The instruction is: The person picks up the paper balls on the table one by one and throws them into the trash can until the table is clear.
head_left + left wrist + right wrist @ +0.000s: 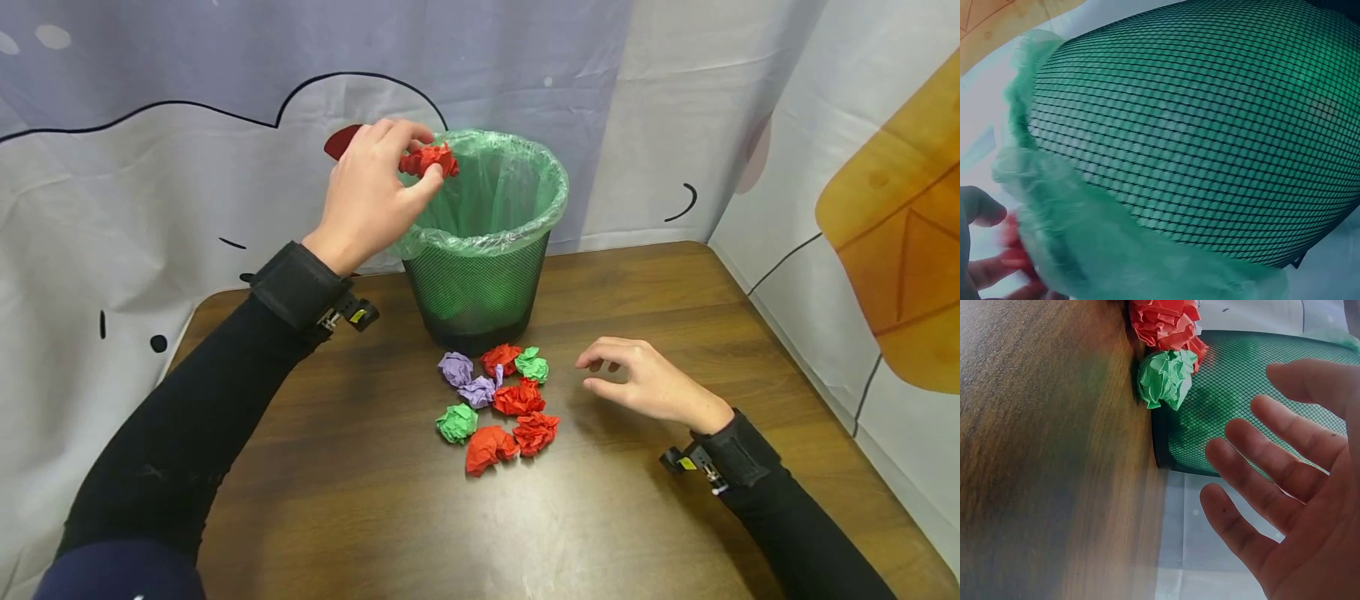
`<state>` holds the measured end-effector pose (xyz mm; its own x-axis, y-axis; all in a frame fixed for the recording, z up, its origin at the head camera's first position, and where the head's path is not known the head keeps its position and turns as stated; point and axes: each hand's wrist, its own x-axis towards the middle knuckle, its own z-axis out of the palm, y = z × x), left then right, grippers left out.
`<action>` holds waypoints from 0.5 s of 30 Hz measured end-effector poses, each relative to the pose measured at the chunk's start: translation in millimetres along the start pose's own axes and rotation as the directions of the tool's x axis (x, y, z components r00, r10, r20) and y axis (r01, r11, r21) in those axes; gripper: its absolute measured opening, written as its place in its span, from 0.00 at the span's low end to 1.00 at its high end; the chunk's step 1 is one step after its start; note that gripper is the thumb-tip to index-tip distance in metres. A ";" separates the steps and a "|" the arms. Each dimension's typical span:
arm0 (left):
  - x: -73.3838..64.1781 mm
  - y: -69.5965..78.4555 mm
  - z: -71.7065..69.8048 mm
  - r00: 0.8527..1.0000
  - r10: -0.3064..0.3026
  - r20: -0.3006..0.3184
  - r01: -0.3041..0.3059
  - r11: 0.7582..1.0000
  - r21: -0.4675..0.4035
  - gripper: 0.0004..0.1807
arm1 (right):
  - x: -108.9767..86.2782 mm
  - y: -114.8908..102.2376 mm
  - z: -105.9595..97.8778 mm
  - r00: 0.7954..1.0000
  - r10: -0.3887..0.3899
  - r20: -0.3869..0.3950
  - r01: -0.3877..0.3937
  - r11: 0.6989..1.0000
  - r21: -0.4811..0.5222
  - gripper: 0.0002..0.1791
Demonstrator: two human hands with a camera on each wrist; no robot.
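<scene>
Paper ball [433,160], crumpled and red, is in the upper middle of the head view, at the left side of the mouth of the bin [480,287], which is lined with a green bag [521,240]. It looks very light and soft, likely to crush under a firm squeeze yet not easily harmed; its creases should give good grip, so a light pinch across its sides should do. The left hand [372,187] pinches it between thumb and fingers, the arm stretched up from the lower left. The right hand [648,382], right of centre, holds nothing; its fingers are relaxed and slightly bent above the bench [337,442], near a green ball [532,365] at the edge of the loose group of red, green and purple balls [519,398].
</scene>
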<state>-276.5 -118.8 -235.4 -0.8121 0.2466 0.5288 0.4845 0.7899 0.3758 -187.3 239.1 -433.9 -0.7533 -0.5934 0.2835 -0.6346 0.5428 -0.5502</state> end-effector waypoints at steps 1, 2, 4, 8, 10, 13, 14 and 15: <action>-0.1 -1.1 1.3 1.000 -0.004 0.013 0.004 1.000 0.002 0.20 | -0.1 0.4 0.4 1.000 -0.002 0.001 0.002 1.000 -0.001 0.12; -0.3 -2.1 2.5 1.000 -0.007 0.024 0.007 1.000 0.002 0.21 | -0.1 0.8 0.7 1.000 -0.001 0.001 0.001 1.000 -0.001 0.12; -1.3 -4.5 4.9 0.999 -0.010 0.034 0.010 1.000 0.002 0.21 | -0.5 1.2 1.6 1.000 -0.002 0.001 0.002 1.000 -0.003 0.12; -4.3 -8.0 8.0 0.999 -0.020 0.038 0.020 1.000 0.003 0.21 | -1.3 1.5 3.0 1.000 -0.002 0.003 0.002 1.000 -0.009 0.12; -6.7 -9.3 8.9 0.999 -0.022 0.033 0.022 1.000 0.005 0.20 | -1.6 1.1 3.2 1.000 0.003 0.009 -0.003 1.000 -0.009 0.12; -12.5 -11.4 9.2 1.000 -0.019 0.005 0.019 1.000 0.000 0.18 | -1.8 -0.2 3.0 1.000 0.015 0.018 -0.014 1.000 -0.005 0.13; -15.3 -12.4 8.8 1.000 -0.016 -0.010 0.016 1.000 -0.006 0.17 | -1.8 -0.8 2.8 1.000 0.021 0.021 -0.020 1.000 -0.003 0.13; -18.5 -13.5 8.5 1.000 -0.010 -0.028 0.009 1.000 -0.011 0.17 | -1.9 -1.3 2.8 0.999 0.024 0.024 -0.024 1.000 -0.002 0.13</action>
<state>-270.7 -129.2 -256.7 -0.8073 0.2230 0.5464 0.4805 0.7859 0.3893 -184.5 237.9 -435.9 -0.7643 -0.5940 0.2511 -0.6163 0.5583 -0.5553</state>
